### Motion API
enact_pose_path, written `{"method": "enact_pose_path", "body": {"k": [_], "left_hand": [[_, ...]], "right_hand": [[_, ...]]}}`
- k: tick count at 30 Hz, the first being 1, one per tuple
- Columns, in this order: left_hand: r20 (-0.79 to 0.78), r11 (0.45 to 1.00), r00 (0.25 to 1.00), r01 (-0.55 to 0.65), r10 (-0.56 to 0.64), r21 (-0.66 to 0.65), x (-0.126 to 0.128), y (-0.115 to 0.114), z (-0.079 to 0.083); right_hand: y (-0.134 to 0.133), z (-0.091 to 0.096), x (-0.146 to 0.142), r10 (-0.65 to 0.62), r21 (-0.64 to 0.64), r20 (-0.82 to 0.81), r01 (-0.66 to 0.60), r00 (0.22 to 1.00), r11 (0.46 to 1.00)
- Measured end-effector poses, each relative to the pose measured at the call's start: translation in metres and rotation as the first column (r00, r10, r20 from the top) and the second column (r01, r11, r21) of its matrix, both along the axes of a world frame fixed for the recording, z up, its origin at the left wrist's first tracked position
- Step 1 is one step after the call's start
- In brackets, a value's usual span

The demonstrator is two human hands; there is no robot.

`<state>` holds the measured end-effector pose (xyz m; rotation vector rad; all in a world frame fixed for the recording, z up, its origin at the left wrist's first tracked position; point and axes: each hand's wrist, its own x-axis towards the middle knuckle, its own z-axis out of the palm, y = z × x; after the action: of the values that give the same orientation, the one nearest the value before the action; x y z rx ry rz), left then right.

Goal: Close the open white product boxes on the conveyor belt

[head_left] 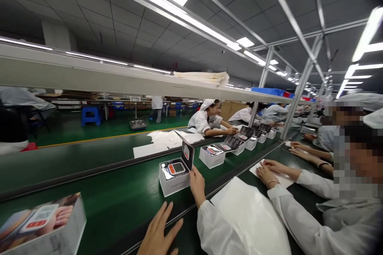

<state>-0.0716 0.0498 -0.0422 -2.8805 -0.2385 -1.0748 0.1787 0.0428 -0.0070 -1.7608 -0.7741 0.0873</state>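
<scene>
An open white box [174, 183] with a blood pressure monitor [176, 168] inside stands on the green conveyor belt [119, 203], its dark lid flap [188, 155] upright. My right hand [197, 185], in a white striped sleeve, rests against the box's right side with fingers together, gripping its edge below the flap. My left hand [158, 229] hovers low over the belt's near edge, fingers stretched and apart, holding nothing. A closed printed box [42, 225] lies on the belt at the bottom left.
More open boxes [212, 155] stand in a row down the belt. A white sheet [254, 219] lies by my right arm. A co-worker's hands [267, 172] rest on paper at my right. Other workers sit on both sides of the line. A shelf [119, 81] runs overhead.
</scene>
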Motion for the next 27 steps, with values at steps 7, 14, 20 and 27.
{"method": "enact_pose_path", "body": {"k": [7, 14, 20, 27], "left_hand": [[0.097, 0.963, 0.96, -0.257, 0.263, -0.077, 0.009, -0.008, 0.072], [0.104, 0.881, 0.904, -0.372, 0.416, -0.291, 0.021, 0.026, 0.051], [0.052, 0.629, 0.937, -0.191, 0.346, -0.753, 0.007, 0.067, 0.018], [-0.212, 0.931, 0.943, -0.3, 0.257, -0.206, -0.033, 0.077, 0.106]], "right_hand": [[-0.009, -0.002, -0.047, 0.195, -0.038, 0.031, -0.194, 0.98, 0.98], [-0.01, -0.003, -0.059, 0.333, -0.125, 0.161, -0.315, 0.929, 0.941], [0.007, -0.006, -0.068, 0.355, -0.071, 0.046, -0.351, 0.934, 0.933], [0.028, -0.013, -0.063, 0.45, 0.176, -0.237, -0.417, 0.861, 0.892]]}}
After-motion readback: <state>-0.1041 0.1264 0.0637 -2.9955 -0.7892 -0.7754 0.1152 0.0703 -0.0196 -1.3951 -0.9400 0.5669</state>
